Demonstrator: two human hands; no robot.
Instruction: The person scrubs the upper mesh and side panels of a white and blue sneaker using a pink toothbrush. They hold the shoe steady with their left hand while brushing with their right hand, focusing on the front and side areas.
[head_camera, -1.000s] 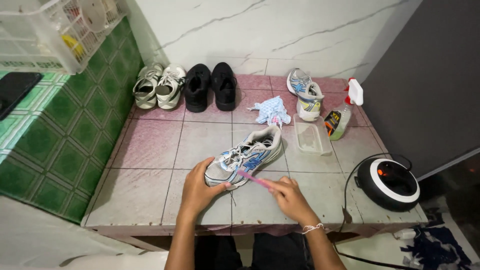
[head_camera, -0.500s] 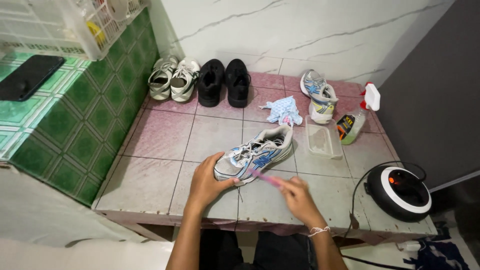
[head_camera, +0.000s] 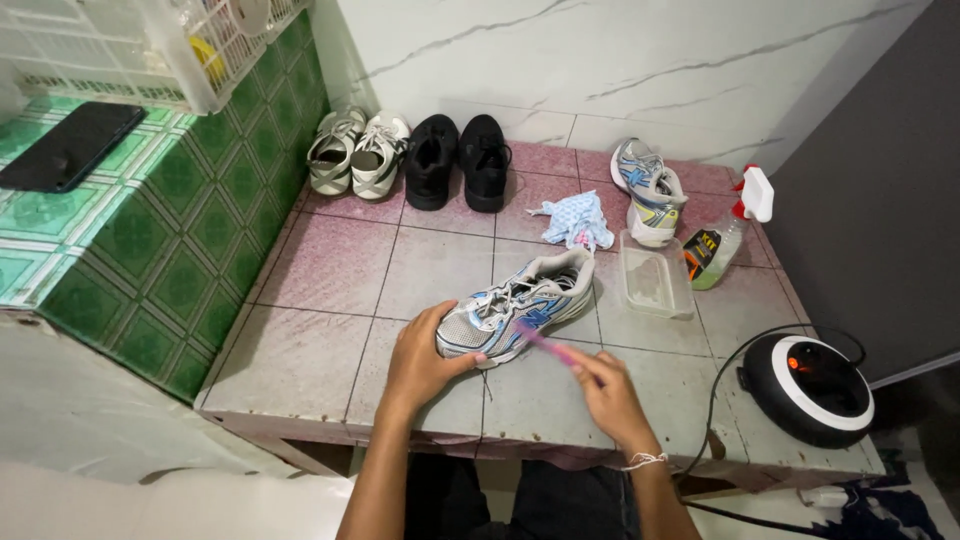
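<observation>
The grey-and-blue sneaker (head_camera: 522, 303) lies on its side on the pink tiled ledge (head_camera: 330, 265), toe toward the person. The left hand (head_camera: 425, 355) cups the toe end, its fingers (head_camera: 470, 357) curled under the sole and clamped on it. The right hand (head_camera: 605, 385) has its fingers (head_camera: 585, 362) pinched together around a pink toothbrush (head_camera: 545, 345), whose head touches the sneaker's side just beyond the fingertips. Past the fingers, beside the sneaker's heel, sits a clear plastic tub (head_camera: 655, 280); whether it holds anything, I cannot tell. Just beyond it lie a spray bottle (head_camera: 722, 240) on its side, a blue cloth (head_camera: 575, 220) and the matching sneaker (head_camera: 647, 190) upright. Further back stand black shoes (head_camera: 460, 160) and pale sneakers (head_camera: 358, 152). Right of the right hand rests a round black-and-white appliance (head_camera: 810, 385).
</observation>
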